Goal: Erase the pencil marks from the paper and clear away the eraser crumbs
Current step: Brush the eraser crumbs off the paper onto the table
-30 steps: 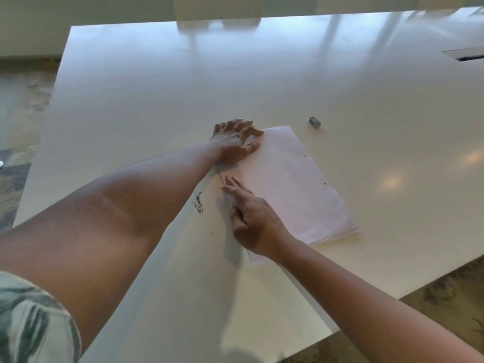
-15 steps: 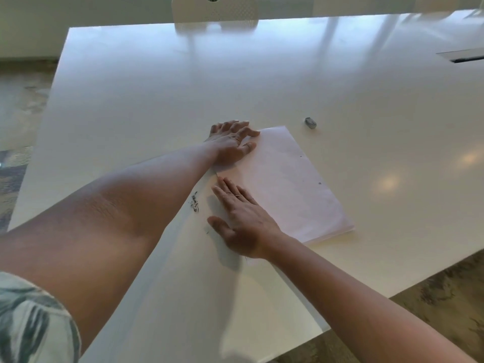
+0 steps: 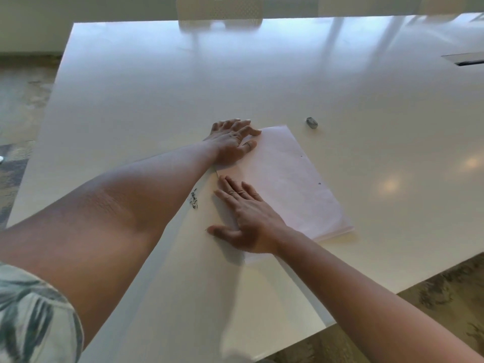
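Nearest the camera, a patterned green-and-white sleeve (image 3: 31, 315) is seen at bottom left, cut off by the frame edge. Two bare forearms are stretched fwd over a glossy white bench (image 3: 157, 87).

The right hand (image 3: 248, 218) is laid flat, palm down, on the near-left part of the paper (image 3: 288, 179). Its fingers (image 3: 230, 189) are held straight and close together, w/ the thumb spread out to the left onto the bench surface. Nothing is gripped. The paper's near corner is partly hidden under this hand and wrist.

Just left of the right hand, a small dark clump of eraser crumbs (image 3: 193, 200) is seen on the bench, off the paper. A tiny dark speck by the thumb tip is too small to identify.

The paper, pale pink-white, lies angled on the bench, approx. centre frame. Two small dark specks are visible near its right edge. Faint markings can barely be made out on the sheet; whether pencil marks remain cannot be told.

Farther on, the left hand (image 3: 233, 142) is pressed on the paper's far-left corner, fingers spread and slightly bent, nothing held. That corner is hidden beneath it.

Beyond the paper's far-right corner, apart from it, a small grey eraser (image 3: 311, 122) lies on the bench.

At the far edge, a white chair back (image 3: 220, 11) is cut off by the top of frame. A dark slot (image 3: 468, 61) in the bench is seen at far right, partly cropped.
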### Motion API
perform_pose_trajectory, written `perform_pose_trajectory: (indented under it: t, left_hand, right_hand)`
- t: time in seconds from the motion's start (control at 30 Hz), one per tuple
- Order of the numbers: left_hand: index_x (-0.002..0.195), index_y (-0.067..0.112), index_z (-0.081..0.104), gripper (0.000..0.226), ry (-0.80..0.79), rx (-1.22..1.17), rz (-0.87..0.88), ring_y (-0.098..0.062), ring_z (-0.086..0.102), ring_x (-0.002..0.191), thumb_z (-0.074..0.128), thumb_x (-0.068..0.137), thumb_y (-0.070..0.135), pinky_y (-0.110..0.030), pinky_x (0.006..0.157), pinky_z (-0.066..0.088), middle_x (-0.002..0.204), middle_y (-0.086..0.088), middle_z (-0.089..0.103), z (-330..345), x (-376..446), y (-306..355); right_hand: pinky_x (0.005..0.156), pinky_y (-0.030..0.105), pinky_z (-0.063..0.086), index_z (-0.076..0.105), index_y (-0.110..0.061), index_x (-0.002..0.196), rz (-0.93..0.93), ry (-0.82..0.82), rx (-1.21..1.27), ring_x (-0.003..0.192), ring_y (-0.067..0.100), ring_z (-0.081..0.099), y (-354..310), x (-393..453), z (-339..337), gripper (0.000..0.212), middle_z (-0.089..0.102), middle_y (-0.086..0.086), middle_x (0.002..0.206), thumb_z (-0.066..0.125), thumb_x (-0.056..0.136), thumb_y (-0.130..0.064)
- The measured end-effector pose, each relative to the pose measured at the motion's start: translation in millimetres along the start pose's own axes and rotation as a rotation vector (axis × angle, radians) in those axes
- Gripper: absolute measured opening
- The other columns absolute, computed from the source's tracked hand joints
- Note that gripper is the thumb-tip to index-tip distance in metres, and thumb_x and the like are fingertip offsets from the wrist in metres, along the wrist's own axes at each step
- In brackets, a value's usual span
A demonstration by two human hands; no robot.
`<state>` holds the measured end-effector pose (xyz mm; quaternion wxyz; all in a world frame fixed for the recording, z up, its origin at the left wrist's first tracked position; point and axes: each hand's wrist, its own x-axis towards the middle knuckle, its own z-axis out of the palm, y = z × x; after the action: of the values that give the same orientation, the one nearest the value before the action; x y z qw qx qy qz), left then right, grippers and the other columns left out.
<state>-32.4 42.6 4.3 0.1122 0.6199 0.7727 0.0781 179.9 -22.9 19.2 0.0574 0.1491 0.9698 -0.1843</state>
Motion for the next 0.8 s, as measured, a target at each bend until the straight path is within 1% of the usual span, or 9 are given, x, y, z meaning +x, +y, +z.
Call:
perform_pose_trajectory:
  t: [0.07,0.13,0.2,0.3,0.37,0.4,0.5,0.67,0.8]
  left_hand:
    - [0.156,0.044,0.032,0.05,-0.004,0.003,0.001,-0.016,0.004,0.158,0.03,0.107,0.056,-0.043,0.123,0.002,0.172,0.006,0.012,0,-1,0]
    - [0.156,0.044,0.032,0.05,-0.001,-0.003,-0.002,-0.016,0.004,0.158,0.03,0.108,0.056,-0.042,0.123,0.002,0.172,0.006,0.012,0,-1,0]
    - [0.156,0.044,0.033,0.05,0.01,-0.006,-0.004,-0.015,0.005,0.158,0.029,0.108,0.055,-0.042,0.123,0.002,0.172,0.006,0.013,0,-2,1]
    - [0.156,0.043,0.033,0.05,0.014,-0.01,-0.005,-0.015,0.005,0.158,0.029,0.108,0.055,-0.042,0.123,0.002,0.172,0.006,0.013,0,-1,2]
    - [0.156,0.044,0.033,0.05,0.016,-0.006,-0.005,-0.015,0.005,0.158,0.029,0.108,0.055,-0.043,0.123,0.002,0.171,0.007,0.014,1,0,1]
    - [0.156,0.044,0.033,0.05,0.017,-0.005,-0.005,-0.015,0.005,0.157,0.029,0.108,0.055,-0.043,0.123,0.002,0.171,0.007,0.014,1,0,1]
    - [0.156,0.044,0.034,0.049,0.023,-0.008,-0.011,-0.015,0.006,0.157,0.029,0.108,0.055,-0.043,0.123,0.002,0.171,0.007,0.015,3,1,1]
    - [0.155,0.044,0.034,0.049,0.029,-0.014,-0.013,-0.015,0.006,0.157,0.03,0.108,0.055,-0.043,0.123,0.002,0.171,0.007,0.015,3,2,1]
    - [0.155,0.044,0.035,0.049,0.028,-0.021,-0.02,-0.015,0.006,0.157,0.031,0.107,0.054,-0.043,0.123,0.002,0.171,0.007,0.015,3,2,1]
  right_hand:
    - [0.118,0.019,-0.013,0.01,-0.017,0.159,0.0,-0.004,0.164,0.149,0.003,-0.014,2,1,-7,0.081,-0.009,-0.002,0.165,0.048,0.097,-0.055]
    - [0.113,0.01,-0.01,0.013,-0.017,0.158,-0.011,-0.044,0.338,0.15,0.004,-0.006,11,-3,-18,0.08,-0.002,-0.002,0.166,0.059,0.096,-0.041]
    - [0.11,0.007,-0.007,0.013,-0.019,0.158,-0.017,-0.1,0.35,0.149,0.002,-0.004,23,-8,-27,0.082,0.0,-0.005,0.166,0.065,0.095,-0.028]
    - [0.114,0.016,-0.003,0.011,-0.025,0.159,0.003,-0.157,0.311,0.149,0.001,-0.006,33,-10,-30,0.085,-0.004,-0.012,0.166,0.066,0.094,-0.027]
    - [0.12,0.024,-0.001,0.01,-0.026,0.159,0.003,-0.171,0.312,0.15,0.003,-0.007,33,-9,-30,0.086,-0.005,-0.013,0.166,0.066,0.093,-0.027]
    - [0.121,0.025,0.0,0.01,-0.026,0.159,0.002,-0.171,0.312,0.15,0.003,-0.008,34,-9,-30,0.086,-0.005,-0.013,0.166,0.066,0.093,-0.026]
    - [0.119,0.02,-0.002,0.012,-0.025,0.159,-0.011,-0.165,0.302,0.149,0.001,-0.008,36,-9,-31,0.085,-0.005,-0.013,0.166,0.066,0.093,-0.025]
    - [0.114,0.016,-0.007,0.012,-0.023,0.159,-0.016,-0.138,0.263,0.149,0.001,-0.01,33,-7,-27,0.086,-0.007,-0.011,0.165,0.066,0.092,-0.033]
    - [0.121,0.025,-0.01,0.014,-0.022,0.158,-0.02,-0.061,0.198,0.15,0.005,-0.012,23,-1,-18,0.085,-0.006,-0.001,0.166,0.064,0.092,-0.036]
